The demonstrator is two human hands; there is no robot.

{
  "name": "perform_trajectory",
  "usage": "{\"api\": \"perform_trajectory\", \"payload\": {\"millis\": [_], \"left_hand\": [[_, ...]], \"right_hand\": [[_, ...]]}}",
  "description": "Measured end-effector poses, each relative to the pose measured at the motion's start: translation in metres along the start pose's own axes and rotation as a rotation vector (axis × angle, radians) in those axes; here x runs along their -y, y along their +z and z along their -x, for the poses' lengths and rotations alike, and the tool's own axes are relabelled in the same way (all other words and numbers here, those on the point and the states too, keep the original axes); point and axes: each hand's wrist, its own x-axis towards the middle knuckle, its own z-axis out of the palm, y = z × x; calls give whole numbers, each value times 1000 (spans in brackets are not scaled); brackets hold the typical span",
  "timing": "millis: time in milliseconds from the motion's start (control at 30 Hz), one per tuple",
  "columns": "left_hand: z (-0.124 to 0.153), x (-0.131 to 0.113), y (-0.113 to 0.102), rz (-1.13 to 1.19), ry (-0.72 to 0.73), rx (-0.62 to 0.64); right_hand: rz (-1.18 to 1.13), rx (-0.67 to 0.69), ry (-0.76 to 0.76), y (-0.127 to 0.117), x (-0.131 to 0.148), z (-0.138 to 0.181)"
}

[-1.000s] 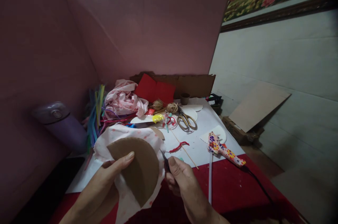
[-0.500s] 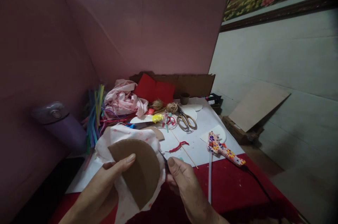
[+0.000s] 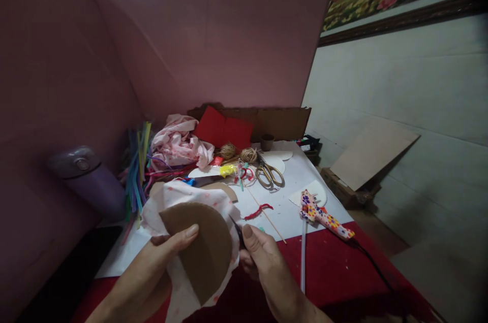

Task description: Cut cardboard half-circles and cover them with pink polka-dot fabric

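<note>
My left hand [image 3: 152, 272] pinches a brown cardboard semicircle [image 3: 202, 247] against a piece of white fabric with pink spots [image 3: 179, 198], thumb on top of the cardboard. My right hand [image 3: 263, 264] is closed around small dark scissors [image 3: 237, 229], whose blades sit at the fabric's right edge beside the cardboard.
On the white sheet [image 3: 290, 181] lie gold-handled scissors [image 3: 270, 174], twine balls [image 3: 238, 153], a red pipe cleaner [image 3: 258, 210], a thin skewer and a flower-patterned glue gun [image 3: 322, 215] with its cord. Bunched pink cloth [image 3: 177, 145], red paper, coloured straws [image 3: 136, 165] and a purple bottle [image 3: 89, 181] stand behind, left.
The cardboard and fabric have shifted slightly right and turned a little in my left hand. The scissors stay at the fabric's right edge.
</note>
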Motion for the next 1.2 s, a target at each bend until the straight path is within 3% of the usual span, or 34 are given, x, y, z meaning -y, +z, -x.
{"api": "perform_trajectory", "payload": {"millis": [700,867,1200], "left_hand": [[-10,1,-9,-47,-38,59],[-10,0,-8,-40,-40,54],[-10,-3,-9,-53,-95,104]], "right_hand": [[-13,24,-48,-1,3,-4],[-17,-25,-81,-3,0,-3],[-3,12,-47,-7,4,-4]]}}
